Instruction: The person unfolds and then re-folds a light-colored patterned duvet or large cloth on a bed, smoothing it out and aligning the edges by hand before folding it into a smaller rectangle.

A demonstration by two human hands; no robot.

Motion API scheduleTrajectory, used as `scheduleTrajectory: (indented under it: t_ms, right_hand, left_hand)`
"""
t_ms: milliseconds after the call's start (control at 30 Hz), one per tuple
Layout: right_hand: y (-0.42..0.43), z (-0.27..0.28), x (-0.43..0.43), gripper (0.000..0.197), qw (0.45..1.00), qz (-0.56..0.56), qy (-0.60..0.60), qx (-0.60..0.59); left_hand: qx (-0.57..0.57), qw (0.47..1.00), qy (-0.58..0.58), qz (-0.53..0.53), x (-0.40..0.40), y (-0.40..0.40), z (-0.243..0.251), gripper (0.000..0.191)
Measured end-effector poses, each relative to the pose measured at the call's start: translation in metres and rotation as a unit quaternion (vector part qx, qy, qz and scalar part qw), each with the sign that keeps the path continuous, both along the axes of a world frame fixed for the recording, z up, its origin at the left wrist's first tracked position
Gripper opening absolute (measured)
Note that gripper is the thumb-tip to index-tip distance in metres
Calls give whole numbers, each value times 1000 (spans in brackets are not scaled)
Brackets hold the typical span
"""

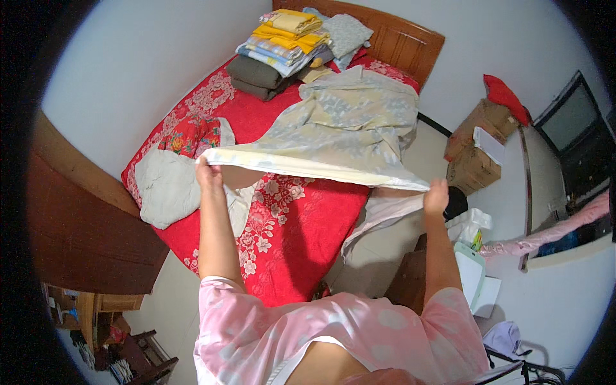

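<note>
Between my two hands stretches the edge of a pale yellow and grey patterned bed cover (346, 120), perhaps a sheet or duvet cover. My left hand (210, 175) grips one corner above the left part of the bed. The opposite corner is pinched in my right hand (436, 196), out past the bed's right side. The far part of the cover lies rumpled on the red floral bedspread (327, 207), while some of its cloth hangs down below my right hand. Close to my left hand lies a grey-white cloth (166, 187) with a red flowered piece (190, 134).
Folded bedding (288, 43) is stacked near the wooden headboard (399, 38), beside a grey pillow (346, 33). Cardboard boxes (474, 168) stand against the right wall. A brown wooden cabinet (91, 226) is at left, with a wooden chair (149, 356) below it.
</note>
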State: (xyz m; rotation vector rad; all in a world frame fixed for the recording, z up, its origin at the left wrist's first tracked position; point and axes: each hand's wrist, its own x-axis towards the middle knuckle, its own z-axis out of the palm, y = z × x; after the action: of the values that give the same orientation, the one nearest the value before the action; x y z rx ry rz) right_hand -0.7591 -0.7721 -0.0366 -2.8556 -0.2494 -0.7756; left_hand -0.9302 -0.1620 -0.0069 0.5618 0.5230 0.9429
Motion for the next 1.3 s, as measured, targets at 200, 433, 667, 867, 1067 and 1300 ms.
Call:
scheduleTrajectory:
  t_ms: [200,433,667,867,1067,1300]
  right_hand:
    - [-63,5,-98,11,996,-4,11,91]
    - [-88,-53,-243,7,958,-8,187,216]
    - [-79,-51,-307,14,935,30,194,294]
    - [-66,-70,-336,8,817,6,214,535]
    - [-38,-61,-354,8,824,-14,296,482]
    - [11,-47,-412,17,924,-86,48,369]
  left_hand:
    - [-14,996,44,82,-46,11,-21,21]
    - [-63,986,155,12,-130,-33,-98,30]
    - [-51,981,181,-45,-169,-50,-109,24]
    - [32,964,250,-84,-200,-68,-73,26]
    - [63,949,270,-150,-220,-57,-58,21]
    - [114,986,112,45,-250,23,-20,18]
